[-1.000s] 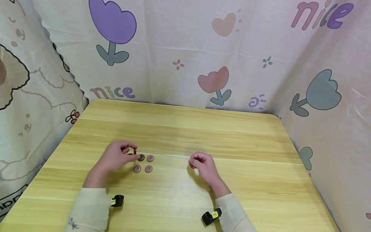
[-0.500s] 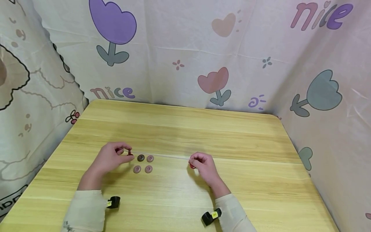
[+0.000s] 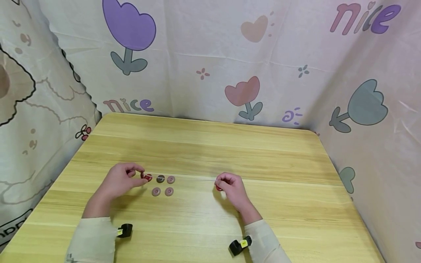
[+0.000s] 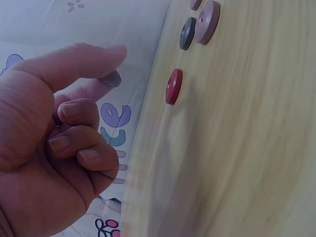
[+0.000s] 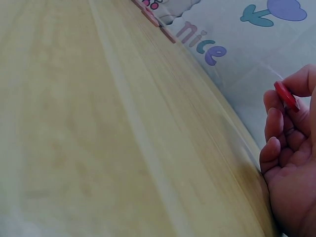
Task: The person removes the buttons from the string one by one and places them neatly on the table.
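My left hand [image 3: 123,179], at the left in the head view, pinches a small dark button [image 4: 112,78] between thumb and index finger. On the table just beside its fingertips lies a red button [image 3: 148,177]. To the right of that are a dark grey-brown button [image 3: 160,178] and a mauve button [image 3: 170,179]. Two more mauve buttons, a left one [image 3: 156,191] and a right one [image 3: 169,191], form a nearer row. My right hand [image 3: 231,188] holds another red button [image 5: 286,96] between thumb and fingers. A thin, pale thread [image 3: 194,180] stretches toward the right hand; its ends are hidden.
The light wooden table [image 3: 263,153] has a rounded far edge. A patterned cloth [image 3: 197,44] hangs behind it and along both sides. Black wrist cameras, a left one [image 3: 125,230] and a right one [image 3: 240,245], sit by the sleeves.
My left hand has moved left with the pinched button, uncovering the dark button and then the red one on the table. The right hand has stayed in place.
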`<state>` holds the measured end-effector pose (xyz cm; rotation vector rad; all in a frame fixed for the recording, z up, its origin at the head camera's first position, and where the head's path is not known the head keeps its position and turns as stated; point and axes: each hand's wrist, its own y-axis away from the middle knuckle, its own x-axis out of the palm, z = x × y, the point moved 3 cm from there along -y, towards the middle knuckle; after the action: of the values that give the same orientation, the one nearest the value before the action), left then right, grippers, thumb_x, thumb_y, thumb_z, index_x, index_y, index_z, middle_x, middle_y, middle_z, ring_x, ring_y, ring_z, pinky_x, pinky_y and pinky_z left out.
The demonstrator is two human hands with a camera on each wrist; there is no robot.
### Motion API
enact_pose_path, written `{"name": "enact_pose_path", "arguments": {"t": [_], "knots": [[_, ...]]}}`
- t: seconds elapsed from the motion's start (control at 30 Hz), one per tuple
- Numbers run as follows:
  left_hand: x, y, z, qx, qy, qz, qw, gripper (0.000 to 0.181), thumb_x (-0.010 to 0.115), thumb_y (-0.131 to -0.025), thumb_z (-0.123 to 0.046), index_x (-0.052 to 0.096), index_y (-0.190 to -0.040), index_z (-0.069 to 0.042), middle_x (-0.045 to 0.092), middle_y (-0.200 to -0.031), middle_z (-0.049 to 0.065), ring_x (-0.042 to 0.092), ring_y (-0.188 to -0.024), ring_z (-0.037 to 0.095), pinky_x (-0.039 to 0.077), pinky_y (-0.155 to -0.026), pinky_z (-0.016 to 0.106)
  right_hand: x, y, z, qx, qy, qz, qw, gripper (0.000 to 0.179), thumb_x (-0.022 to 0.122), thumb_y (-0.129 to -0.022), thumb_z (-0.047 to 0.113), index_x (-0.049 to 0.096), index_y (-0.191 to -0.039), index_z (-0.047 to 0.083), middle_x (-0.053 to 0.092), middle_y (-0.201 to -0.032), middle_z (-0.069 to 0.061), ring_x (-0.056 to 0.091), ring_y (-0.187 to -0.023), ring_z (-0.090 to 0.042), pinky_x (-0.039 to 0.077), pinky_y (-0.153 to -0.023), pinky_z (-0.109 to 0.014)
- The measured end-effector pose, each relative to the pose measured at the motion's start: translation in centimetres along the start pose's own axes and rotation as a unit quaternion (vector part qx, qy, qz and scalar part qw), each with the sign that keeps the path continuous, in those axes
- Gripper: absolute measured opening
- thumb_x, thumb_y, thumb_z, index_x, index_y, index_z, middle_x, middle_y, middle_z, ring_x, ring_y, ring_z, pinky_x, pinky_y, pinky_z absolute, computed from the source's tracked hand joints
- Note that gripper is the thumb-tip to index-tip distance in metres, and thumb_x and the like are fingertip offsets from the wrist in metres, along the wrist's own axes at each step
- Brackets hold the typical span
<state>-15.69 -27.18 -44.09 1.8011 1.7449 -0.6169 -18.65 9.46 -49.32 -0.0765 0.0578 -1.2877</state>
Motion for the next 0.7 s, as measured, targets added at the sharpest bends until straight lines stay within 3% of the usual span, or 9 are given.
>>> {"name": "enact_pose_path", "arguments": {"t": [0.3, 0.43, 0.7], "knots": [[0.0, 0.7, 0.3, -0.042, 0.001, 0.041, 0.9983, 0.036, 0.085, -0.078, -0.015, 0.071, -0.108, -0.003, 0.050, -0.082, 0.007, 0.044, -0.079, 0.024, 0.039, -0.059, 0.032, 0.0, 0.0, -0.1, -0.004, -0.004, -0.001, 1.0000, 0.009, 0.064, -0.091, -0.005, 0.065, -0.084, -0.010, 0.060, -0.074, -0.013, 0.057, -0.068, -0.016, 0.051, -0.065, -0.027], [0.2, 0.9, 0.5, -0.045, -0.005, 0.066, 0.9968, 0.036, 0.088, -0.073, -0.012, 0.073, -0.105, -0.003, 0.058, -0.093, 0.010, 0.046, -0.083, 0.025, 0.041, -0.064, 0.033, -0.1, -0.1, -0.2, -0.005, 0.001, -0.002, 1.0000, 0.009, 0.065, -0.091, -0.004, 0.066, -0.084, -0.009, 0.060, -0.073, -0.012, 0.057, -0.068, -0.016, 0.051, -0.065, -0.027], [1.0, 1.1, 1.1, -0.031, 0.007, 0.097, 0.9948, 0.032, 0.089, -0.069, -0.005, 0.073, -0.098, -0.003, 0.047, -0.070, 0.003, 0.043, -0.066, 0.019, 0.036, -0.057, 0.030, -0.1, -0.2, -0.4, -0.006, 0.002, 0.002, 1.0000, 0.011, 0.064, -0.092, -0.003, 0.066, -0.083, -0.008, 0.060, -0.073, -0.012, 0.056, -0.068, -0.017, 0.050, -0.064, -0.027]]}}
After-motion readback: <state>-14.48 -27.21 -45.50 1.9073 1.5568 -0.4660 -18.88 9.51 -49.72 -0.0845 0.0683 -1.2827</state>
